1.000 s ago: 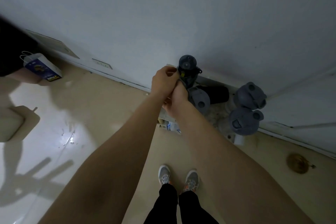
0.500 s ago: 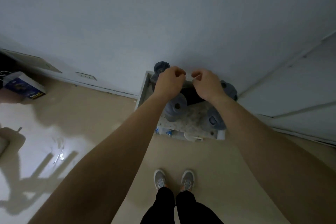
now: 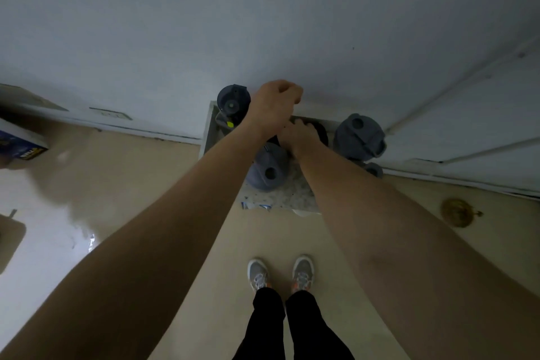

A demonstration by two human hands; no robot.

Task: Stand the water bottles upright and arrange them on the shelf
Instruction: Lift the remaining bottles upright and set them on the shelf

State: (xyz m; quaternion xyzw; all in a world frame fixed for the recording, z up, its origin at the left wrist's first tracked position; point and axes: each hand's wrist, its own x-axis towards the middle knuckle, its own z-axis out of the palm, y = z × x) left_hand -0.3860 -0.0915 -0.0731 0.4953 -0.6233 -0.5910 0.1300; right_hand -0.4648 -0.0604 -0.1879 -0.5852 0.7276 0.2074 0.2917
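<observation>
A small shelf with a speckled top [image 3: 287, 194] stands against the wall. One water bottle [image 3: 233, 102] stands upright at its back left corner. Another bottle with a grey cap [image 3: 267, 171] lies on its side, cap toward me, dark body [image 3: 320, 130] toward the wall. A grey-capped bottle [image 3: 358, 137] stands at the right, with another cap [image 3: 374, 169] half hidden below it. My left hand [image 3: 274, 105] is a closed fist above the shelf by the wall, holding nothing I can see. My right hand [image 3: 298, 134] is lower, its fingers wrapped over the lying bottle's dark body.
A white door [image 3: 467, 126] meets the wall right of the shelf. A blue box [image 3: 20, 143] sits on the floor at far left, and a round brass fitting [image 3: 457, 212] on the floor at right. My shoes [image 3: 280, 272] stand just in front of the shelf.
My hands let go of the back-left bottle, which now stands upright. The left hand rose toward the wall as a fist. The right hand dropped onto the lying bottle.
</observation>
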